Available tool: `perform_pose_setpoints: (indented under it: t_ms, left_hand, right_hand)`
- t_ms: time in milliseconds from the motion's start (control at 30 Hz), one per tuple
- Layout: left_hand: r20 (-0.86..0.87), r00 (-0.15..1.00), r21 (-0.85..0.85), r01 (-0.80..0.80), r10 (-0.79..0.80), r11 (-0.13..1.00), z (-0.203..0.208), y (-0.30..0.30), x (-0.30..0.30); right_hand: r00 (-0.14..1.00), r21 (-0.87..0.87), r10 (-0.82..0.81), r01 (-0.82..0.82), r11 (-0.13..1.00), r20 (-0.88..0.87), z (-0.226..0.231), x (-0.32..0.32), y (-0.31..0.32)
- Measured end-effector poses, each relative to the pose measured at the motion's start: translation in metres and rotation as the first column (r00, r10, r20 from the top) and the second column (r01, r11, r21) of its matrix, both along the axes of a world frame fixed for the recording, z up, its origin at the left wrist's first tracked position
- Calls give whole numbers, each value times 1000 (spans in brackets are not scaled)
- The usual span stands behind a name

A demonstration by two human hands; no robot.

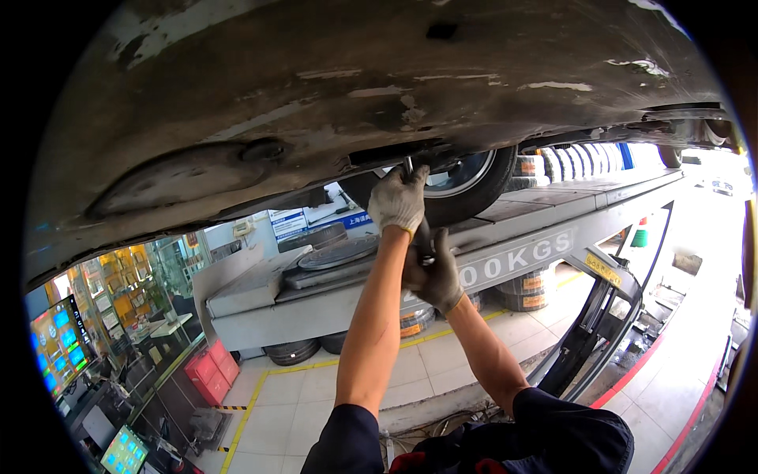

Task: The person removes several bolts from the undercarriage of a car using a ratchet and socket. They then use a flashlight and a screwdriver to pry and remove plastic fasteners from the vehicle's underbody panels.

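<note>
Dark tool (425,239) stands nearly upright below the car's underbody (379,95), before the near edge of the lift platform (505,251). The gloved right hand (438,275) wraps its lower end; the gloved left hand (398,199) curls near its upper end, though I cannot tell how firmly. Behind, a wheel (482,197) rests on the platform.

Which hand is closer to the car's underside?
Left. The left hand is raised just below the car's underside; the right hand is lower, at the dark tool.
</note>
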State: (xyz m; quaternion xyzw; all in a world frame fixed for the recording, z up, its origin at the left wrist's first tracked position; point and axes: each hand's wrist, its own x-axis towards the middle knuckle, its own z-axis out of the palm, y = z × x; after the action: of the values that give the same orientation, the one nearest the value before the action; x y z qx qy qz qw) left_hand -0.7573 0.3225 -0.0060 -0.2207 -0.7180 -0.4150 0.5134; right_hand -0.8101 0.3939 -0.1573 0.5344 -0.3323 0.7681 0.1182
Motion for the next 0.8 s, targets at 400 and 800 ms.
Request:
perform_pose_setpoints:
  t_ms: [400, 800]
  left_hand:
    - [74, 988, -99, 146, -139, 984, 12, -2, -23]
    - [-24, 999, -57, -34, 32, 998, 6, -10, -11]
  right_hand:
    - [817, -70, -571, 576, 814, 82, -3, -32, 3]
    - [551, 6, 813, -828, 560, 187, 7, 17, -6]
